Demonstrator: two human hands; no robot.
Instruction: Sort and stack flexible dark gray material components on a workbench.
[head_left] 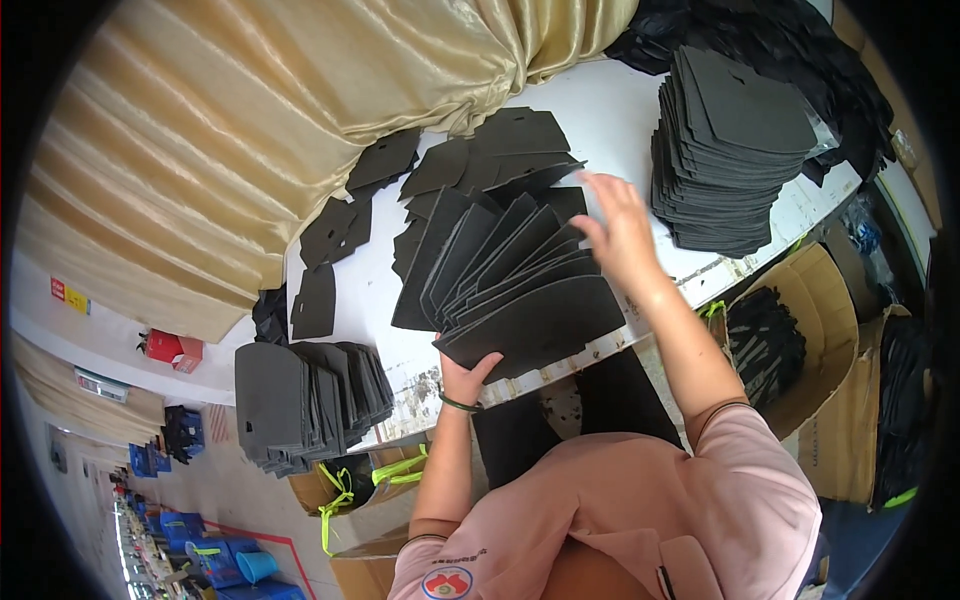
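A fanned bundle of black foam-like sheets (530, 310) stands on edge near the front of the white table. Beneath its lower left corner is my left hand (468, 378), closed on the bundle with the thumb over the front sheet. My right hand (622, 225) is raised at the bundle's upper right, its fingers spread and slightly blurred, beside the tip of a rear sheet. Behind the bundle, more loose black sheets (520, 135) overlap flat on the table. Whether the right fingertips touch a sheet is unclear.
A tall stack of black sheets (735, 150) stands at the right, with black material (790, 45) behind it. Another stack (275, 400) sits at the table's left corner. Cardboard boxes (830, 300) stand below the right side. A gold curtain (300, 90) hangs along the back.
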